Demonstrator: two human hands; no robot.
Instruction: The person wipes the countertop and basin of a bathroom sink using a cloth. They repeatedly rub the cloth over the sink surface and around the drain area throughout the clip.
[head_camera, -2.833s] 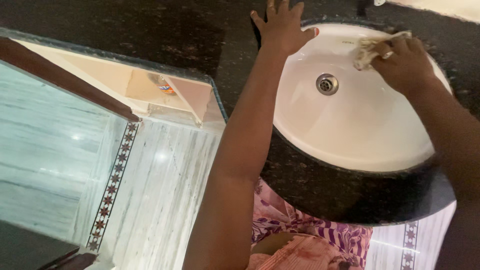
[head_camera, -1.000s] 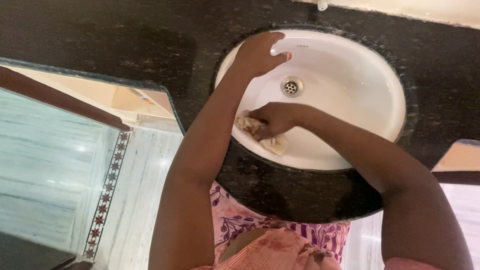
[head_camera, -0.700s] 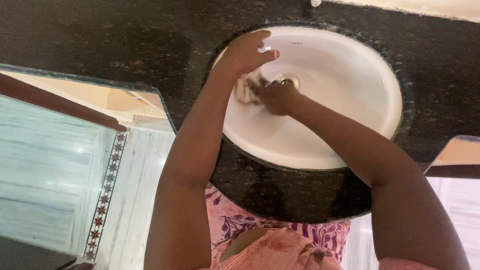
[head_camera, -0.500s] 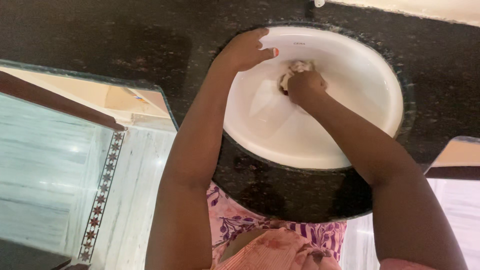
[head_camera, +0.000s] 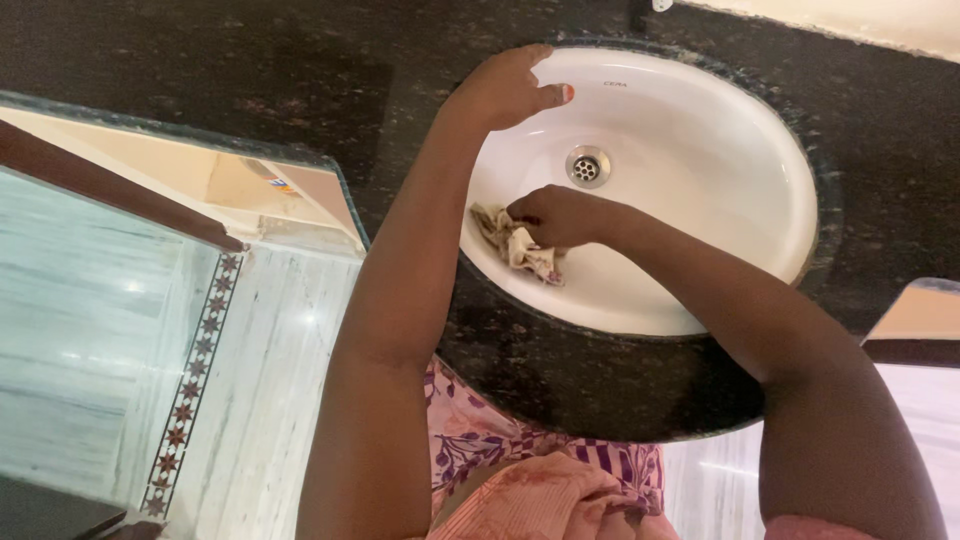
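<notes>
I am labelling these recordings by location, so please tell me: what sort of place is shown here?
Most likely a bathroom or washroom. A white oval basin with a metal drain is set into a dark speckled stone counter, and the floor below is pale polished tile with a patterned border strip.

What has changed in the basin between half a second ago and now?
The right hand drew the cloth from the far side of the drain, which it covered, back to the near left wall of the basin; the drain now shows. It still grips the cloth. The left hand stays on the rim.
</notes>
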